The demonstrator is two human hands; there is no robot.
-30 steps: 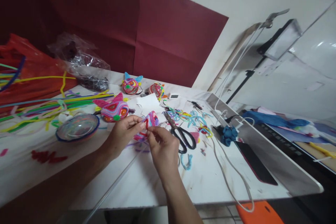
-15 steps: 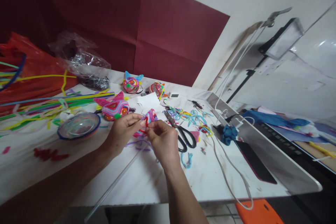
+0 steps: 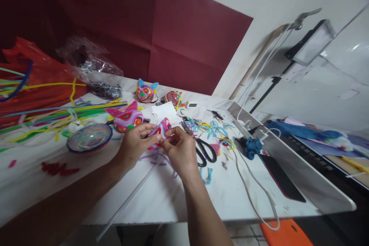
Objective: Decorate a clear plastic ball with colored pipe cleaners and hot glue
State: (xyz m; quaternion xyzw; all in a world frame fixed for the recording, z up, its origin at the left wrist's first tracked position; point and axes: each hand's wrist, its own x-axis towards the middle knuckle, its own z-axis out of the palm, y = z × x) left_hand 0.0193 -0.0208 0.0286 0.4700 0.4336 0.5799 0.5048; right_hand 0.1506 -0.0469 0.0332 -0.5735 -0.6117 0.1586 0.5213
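Note:
A small pink, purple and red pipe-cleaner piece [image 3: 163, 125] is held between both hands over the table. My left hand [image 3: 137, 144] grips its left side, with thumb and fingers closed. From the right, my right hand [image 3: 181, 153] pinches it, fingertips close to the left thumb. The hands hide much of its lower part. Black-handled scissors [image 3: 208, 152] lie just right of my right hand. Beyond my left hand sits a pink animal face [image 3: 127, 120] wrapped in pipe cleaners. Below the hands, a clear rod [image 3: 128, 200] slants past the table's front edge.
A clear bowl with a blue rim [image 3: 68, 148] stands at left, near red pieces [image 3: 59, 169] and long pipe cleaners [image 3: 92, 109]. Two more faces [image 3: 145, 93] stand at the back. Cut scraps [image 3: 213, 128], a white cable [image 3: 246, 180] and a dark phone [image 3: 282, 177] lie at right.
The fingers have shifted slightly on the pipe-cleaner piece, and its red part between the thumbs shows less. The whole view has moved a little; both hands keep their hold.

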